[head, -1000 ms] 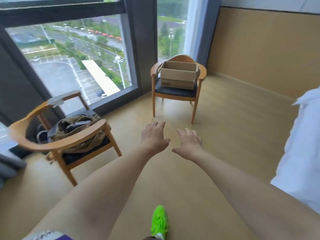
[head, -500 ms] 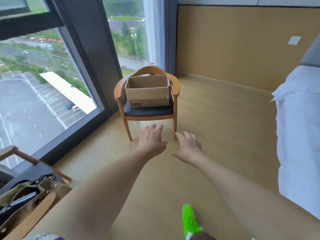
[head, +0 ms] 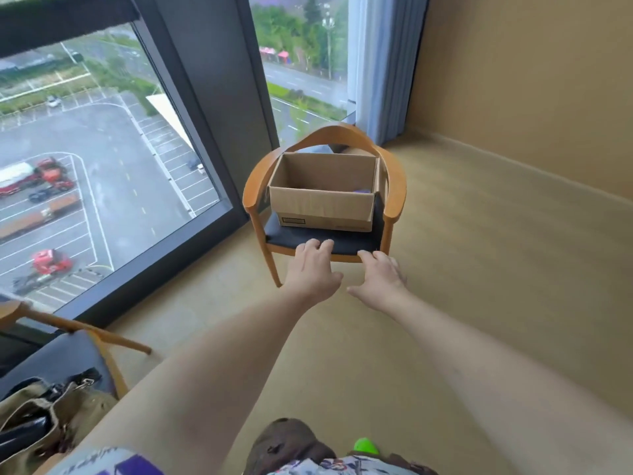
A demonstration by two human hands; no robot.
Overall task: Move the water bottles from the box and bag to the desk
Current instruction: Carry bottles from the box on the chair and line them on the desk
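Note:
An open cardboard box (head: 322, 209) stands on the black seat of a wooden armchair (head: 395, 197) by the window. Something purple (head: 363, 191) shows at the box's inner right corner; the rest of the inside is hidden by the front wall. My left hand (head: 313, 269) and my right hand (head: 380, 279) reach out side by side just short of the seat's front edge, fingers spread, holding nothing. An olive bag (head: 41, 419) lies on a second chair at the lower left. No bottle is plainly visible.
A floor-to-ceiling window (head: 102, 166) runs along the left, with a blue curtain (head: 383, 70) at its far end. The tan wall (head: 531, 80) stands to the right. Wood floor (head: 479, 286) stretches between the chairs and the wall.
The view has come much closer to the armchair with the box, and the bed has left the frame. Both hands stay outstretched and open, now near the seat's front edge.

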